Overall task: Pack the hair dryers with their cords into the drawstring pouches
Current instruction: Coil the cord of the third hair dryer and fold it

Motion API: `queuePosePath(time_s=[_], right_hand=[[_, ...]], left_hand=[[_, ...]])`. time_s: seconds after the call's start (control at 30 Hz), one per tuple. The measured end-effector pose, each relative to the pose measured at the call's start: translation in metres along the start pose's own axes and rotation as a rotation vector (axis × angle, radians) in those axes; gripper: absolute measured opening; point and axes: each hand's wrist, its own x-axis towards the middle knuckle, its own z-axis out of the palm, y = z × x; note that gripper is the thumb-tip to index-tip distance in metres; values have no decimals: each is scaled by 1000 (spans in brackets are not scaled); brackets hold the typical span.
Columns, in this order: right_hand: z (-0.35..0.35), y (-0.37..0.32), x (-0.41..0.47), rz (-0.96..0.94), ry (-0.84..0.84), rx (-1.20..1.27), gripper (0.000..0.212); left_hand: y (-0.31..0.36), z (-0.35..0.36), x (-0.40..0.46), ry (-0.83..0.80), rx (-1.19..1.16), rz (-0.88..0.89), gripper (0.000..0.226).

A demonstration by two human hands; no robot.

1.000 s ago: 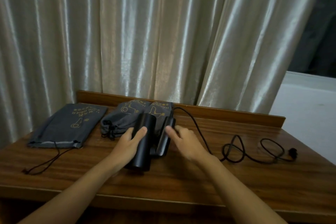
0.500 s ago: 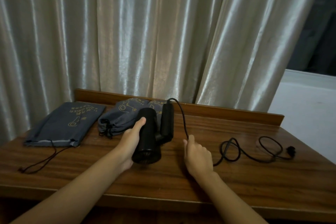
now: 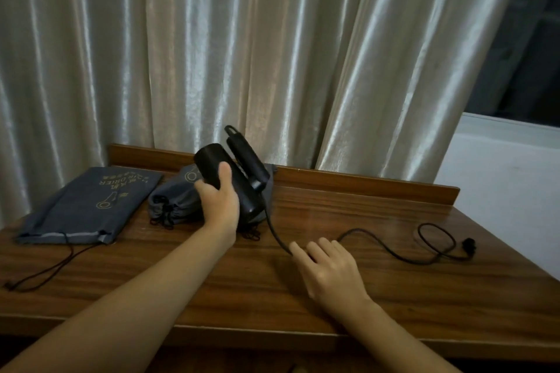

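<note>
Shiny beige curtains (image 3: 242, 54) behind wooden table (image 3: 348, 297)

Left hand (image 3: 218, 202) raised, fingers curled gripping; right hand (image 3: 328, 266) low, fingers pinching.

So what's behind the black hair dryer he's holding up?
A bunched grey drawstring pouch lies on the wooden table behind the black hair dryer, which the left hand grips. The dryer and hand cover the pouch's middle, so anything further behind there stays hidden.
</note>
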Motion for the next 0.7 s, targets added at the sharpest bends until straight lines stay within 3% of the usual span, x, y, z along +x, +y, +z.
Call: queuePosePath(time_s=[0.1,0.23,0.33,0.5,0.63,0.7], right_hand=[[-10,8,12,-161,123,55,17],[-22,23,38,-228,231,107,12],[-30,37,66,-211,258,147,22],[-37,60,99,-11,33,201,39],[-31,74,109,-42,-214,214,13],[-31,78,114,78,-276,432,14]], left_hand=[[-19,0,-7,-142,239,244,46],[-34,0,-10,-218,500,336,61],[-37,-6,-14,-409,567,372,53],[-37,-13,-24,-595,502,315,51],[-25,-18,-27,-595,419,229,40],[-21,-21,-25,-616,415,195,45]])
